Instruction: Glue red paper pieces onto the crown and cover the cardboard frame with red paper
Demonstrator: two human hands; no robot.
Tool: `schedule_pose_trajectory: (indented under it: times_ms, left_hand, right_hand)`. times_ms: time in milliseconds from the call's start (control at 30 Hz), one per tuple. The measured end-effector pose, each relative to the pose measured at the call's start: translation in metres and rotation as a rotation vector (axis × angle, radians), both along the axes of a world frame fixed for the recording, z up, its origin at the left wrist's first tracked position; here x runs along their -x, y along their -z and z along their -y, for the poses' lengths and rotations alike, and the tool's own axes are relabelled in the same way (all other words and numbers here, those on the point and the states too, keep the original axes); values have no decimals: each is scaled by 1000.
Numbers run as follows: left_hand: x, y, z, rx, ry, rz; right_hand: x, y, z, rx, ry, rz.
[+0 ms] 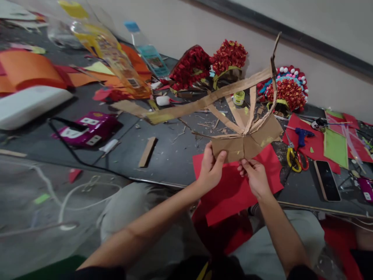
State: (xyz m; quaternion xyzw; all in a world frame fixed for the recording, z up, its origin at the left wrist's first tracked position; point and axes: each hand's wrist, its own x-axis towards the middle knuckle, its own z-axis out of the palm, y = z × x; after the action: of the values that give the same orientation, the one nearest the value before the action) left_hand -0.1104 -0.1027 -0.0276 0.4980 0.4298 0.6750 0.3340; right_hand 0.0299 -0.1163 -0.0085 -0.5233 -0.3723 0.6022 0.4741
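A brown cardboard frame [230, 149], with strips fanning up from its middle to a long curved band, is held up over the table. My left hand [212, 168] grips its lower left panel, thumb in front and fingers behind. At the bottom edge near the centre fold, my right hand [254, 175] pinches the cardboard between thumb and fingers. Below both hands lies a sheet of red paper [239, 190], partly over the table edge and my lap. A cut edge of thin twisted cardboard rises at the frame's upper right.
On the dark table [169, 155] are scissors [295, 159], a blue glue gun [303, 136], a phone [326, 181], a purple power strip [89, 130] with a black cord, and two bottles. Red decorated pieces [230, 58] stand by the wall. Cardboard scraps are scattered about.
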Motion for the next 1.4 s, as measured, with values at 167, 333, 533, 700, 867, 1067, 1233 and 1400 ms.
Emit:
schedule_pose_trajectory:
  times_ms: [167, 333, 533, 700, 867, 1067, 1233, 1400]
  left_hand:
    - [-1, 2, 2, -40, -40, -31]
    - [1, 4, -1, -47, -76, -55]
    - [10, 2, -10, -33, -129, -25]
    - [16, -3, -21, 1, -147, 82]
    - [22, -1, -31, 41, -89, 138]
    - [22, -1, -30, 55, -56, 90]
    - [17, -4, -25, 49, -35, -11]
    - [16, -2, -23, -14, -20, -82]
  right_hand:
    - [3, -6, 5, -6, 5, -53]
    - [4, -7, 6, 42, 50, -112]
    - [-1, -3, 7, -40, 137, -95]
    - [-29, -15, 9, -187, 210, 14]
    - [-104, -24, 45, -402, 577, 403]
    - [-227, 5, 168, -152, 922, 1028]
    - [-250, 21, 224, 80, 727, 1458]
    - [-161, 2, 160, -263, 979, 1177]
